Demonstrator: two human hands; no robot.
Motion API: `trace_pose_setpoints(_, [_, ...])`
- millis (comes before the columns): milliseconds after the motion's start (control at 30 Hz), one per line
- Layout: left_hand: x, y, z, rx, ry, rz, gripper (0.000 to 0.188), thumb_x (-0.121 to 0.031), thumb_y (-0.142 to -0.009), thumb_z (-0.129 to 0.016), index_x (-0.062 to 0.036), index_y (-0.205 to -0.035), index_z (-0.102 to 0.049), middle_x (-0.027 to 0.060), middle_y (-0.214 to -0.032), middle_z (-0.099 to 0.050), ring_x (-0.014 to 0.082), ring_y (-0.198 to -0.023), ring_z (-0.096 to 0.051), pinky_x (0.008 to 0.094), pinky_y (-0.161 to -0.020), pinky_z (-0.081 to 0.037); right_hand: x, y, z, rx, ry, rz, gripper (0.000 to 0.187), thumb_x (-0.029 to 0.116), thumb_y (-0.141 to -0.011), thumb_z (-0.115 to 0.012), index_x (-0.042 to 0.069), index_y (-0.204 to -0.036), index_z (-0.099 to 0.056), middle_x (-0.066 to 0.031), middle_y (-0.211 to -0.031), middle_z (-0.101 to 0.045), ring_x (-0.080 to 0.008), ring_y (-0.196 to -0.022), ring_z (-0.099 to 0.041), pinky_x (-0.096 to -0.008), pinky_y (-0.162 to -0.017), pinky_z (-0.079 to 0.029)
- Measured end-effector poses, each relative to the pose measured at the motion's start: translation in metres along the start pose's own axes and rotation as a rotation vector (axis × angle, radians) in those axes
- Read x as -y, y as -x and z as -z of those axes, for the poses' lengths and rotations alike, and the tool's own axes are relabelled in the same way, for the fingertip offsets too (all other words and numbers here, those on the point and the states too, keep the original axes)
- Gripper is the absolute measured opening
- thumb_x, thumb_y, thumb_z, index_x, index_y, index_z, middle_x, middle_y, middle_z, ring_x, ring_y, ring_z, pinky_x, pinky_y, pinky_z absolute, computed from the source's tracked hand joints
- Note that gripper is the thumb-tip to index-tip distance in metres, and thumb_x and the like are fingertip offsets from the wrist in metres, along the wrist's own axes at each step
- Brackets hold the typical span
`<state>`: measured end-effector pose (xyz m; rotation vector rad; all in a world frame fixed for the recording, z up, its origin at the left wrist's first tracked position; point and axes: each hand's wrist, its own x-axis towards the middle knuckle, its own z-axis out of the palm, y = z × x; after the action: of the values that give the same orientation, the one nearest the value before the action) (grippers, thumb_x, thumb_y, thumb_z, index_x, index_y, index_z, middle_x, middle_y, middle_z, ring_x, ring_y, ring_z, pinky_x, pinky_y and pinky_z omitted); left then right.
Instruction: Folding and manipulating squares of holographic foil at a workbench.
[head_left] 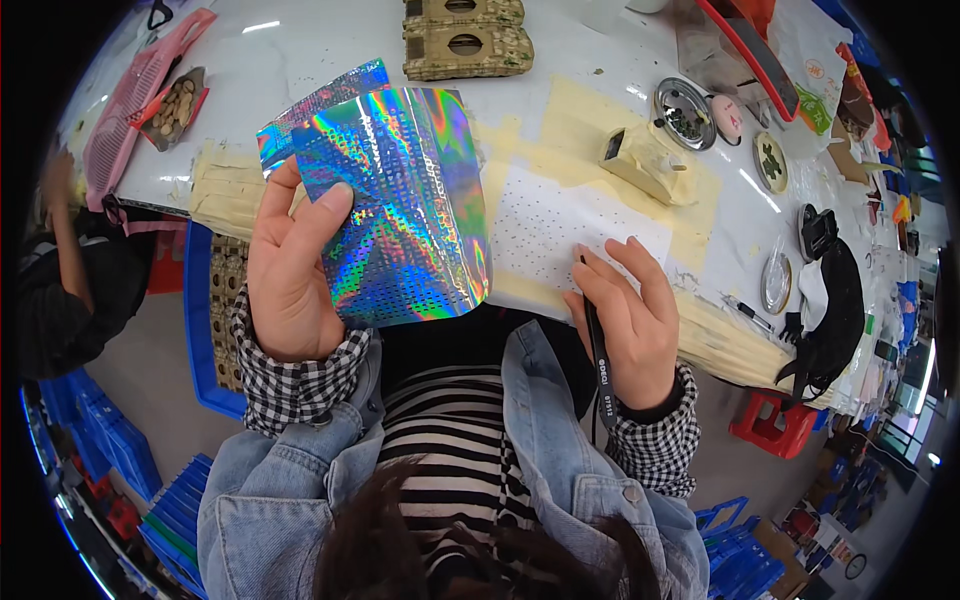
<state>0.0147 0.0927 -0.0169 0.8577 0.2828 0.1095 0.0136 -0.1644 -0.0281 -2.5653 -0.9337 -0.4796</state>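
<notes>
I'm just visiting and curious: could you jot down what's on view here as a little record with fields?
Left hand: left hand holds up a shiny holographic sheet
Right hand: right hand grips black tweezers, resting at the table edge
Under right hand: white dotted sheet on the white table
Nearby: round metal dish of small dark bits, pink basket
Left edge: another person's arm

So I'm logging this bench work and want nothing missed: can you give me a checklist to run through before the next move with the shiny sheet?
1. Left hand grips holographic sheet: ok.
2. Sheet flat: not ok, it curls.
3. Right hand holds black tweezers: ok.
4. Tweezers holding a piece: cannot tell.
5. White dotted sheet lies flat on table: ok.
6. Metal dish holds small pieces: ok.
</notes>
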Motion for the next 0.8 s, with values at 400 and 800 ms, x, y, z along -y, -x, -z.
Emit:
trace_pose_setpoints(400, [0.005, 0.006, -0.009, 0.009, -0.036, 0.043, 0.042, 0.003, -0.087, -0.054, 0.0007, -0.125, -0.036, 0.0165, -0.108, -0.062, 0.0203, -0.098, -0.062, 0.0337, -0.084, -0.051, 0.0, 0.007, 0.016, -0.206, -0.248, -0.159, 0.031, 0.001, -0.068, -0.075, 0.003, -0.095, -0.06, -0.0119, -0.092, -0.068, -0.0283, -0.097, -0.06, -0.0434, -0.09, -0.047])
trace_pose_setpoints(800, [0.029, 0.019, -0.04, 0.281, -0.018, 0.285, 0.033, 0.006, -0.085, -0.058, 0.0012, -0.115, -0.045, 0.0138, -0.102, -0.065, 0.0148, -0.093, -0.063, 0.0255, -0.081, -0.051, 0.034, -0.019, 0.026, -0.286, -0.383, 0.099, 0.033, 0.01, -0.073, -0.076, 0.001, -0.1, -0.061, -0.0144, -0.09, -0.067, -0.0285, -0.089, -0.065, -0.039, -0.078, -0.054])
